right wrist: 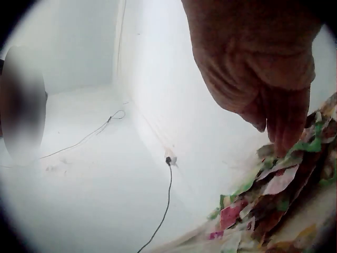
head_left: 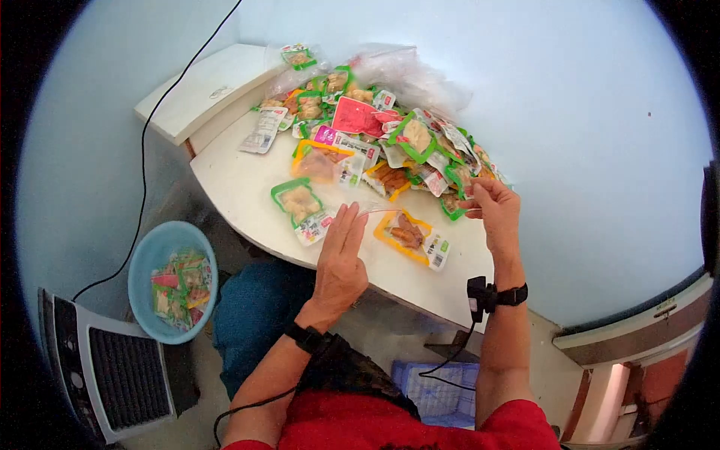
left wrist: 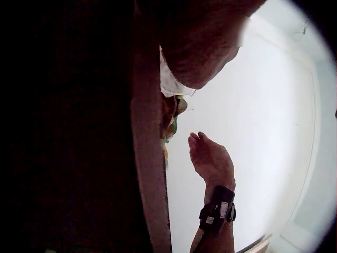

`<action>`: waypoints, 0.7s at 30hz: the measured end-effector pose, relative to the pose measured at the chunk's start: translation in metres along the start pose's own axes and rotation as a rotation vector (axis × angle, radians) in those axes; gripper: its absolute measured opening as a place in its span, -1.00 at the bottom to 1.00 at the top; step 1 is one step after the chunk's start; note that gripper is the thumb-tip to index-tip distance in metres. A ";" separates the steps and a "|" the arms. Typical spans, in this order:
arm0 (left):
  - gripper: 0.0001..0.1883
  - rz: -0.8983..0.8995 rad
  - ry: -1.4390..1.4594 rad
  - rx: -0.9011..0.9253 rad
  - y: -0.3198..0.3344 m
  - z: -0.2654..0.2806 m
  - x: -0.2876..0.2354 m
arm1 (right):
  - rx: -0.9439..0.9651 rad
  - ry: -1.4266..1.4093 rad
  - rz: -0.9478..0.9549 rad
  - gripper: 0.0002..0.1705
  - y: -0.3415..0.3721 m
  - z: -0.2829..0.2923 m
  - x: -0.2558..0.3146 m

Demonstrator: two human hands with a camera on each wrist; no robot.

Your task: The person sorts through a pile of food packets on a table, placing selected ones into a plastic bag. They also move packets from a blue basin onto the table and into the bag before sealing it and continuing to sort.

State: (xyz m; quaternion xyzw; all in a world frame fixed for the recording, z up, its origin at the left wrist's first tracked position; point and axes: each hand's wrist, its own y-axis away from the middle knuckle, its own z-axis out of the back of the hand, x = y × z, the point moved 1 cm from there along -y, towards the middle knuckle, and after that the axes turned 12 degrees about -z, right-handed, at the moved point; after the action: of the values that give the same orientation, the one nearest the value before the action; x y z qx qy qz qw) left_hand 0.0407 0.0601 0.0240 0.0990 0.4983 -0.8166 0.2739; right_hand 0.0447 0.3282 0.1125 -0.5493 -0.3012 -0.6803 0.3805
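Note:
A thin reddish strand (head_left: 390,211) stretches between both hands above the table, with faint clear film beside the left fingertips. My right hand (head_left: 496,214) pinches its far end between thumb and fingertips, at the right edge of the packet pile. My left hand (head_left: 341,262) has its fingers straight and together at the strand's near end; its thumb is hidden. Between the hands lies a yellow-edged food packet (head_left: 409,232) with brown pieces inside. A green-edged packet (head_left: 298,202) with pale pieces lies left of my left hand.
A heap of mixed food packets (head_left: 356,116) covers the back of the white table (head_left: 240,187), with clear plastic bags (head_left: 412,71) behind it. On the floor at left stands a blue basin (head_left: 140,300) holding packets. Below the table edge is a blue crate (head_left: 424,386).

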 end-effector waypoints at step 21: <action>-0.35 -0.073 -0.108 0.055 0.004 -0.009 0.008 | -0.413 1.027 0.573 -0.50 -0.051 -0.005 -0.045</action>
State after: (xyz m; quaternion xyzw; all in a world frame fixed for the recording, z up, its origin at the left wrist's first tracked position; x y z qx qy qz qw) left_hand 0.0350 0.0632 0.0134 0.0440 0.4633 -0.8437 0.2675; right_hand 0.0037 0.3592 0.0674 -0.2732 0.2172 -0.7728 0.5301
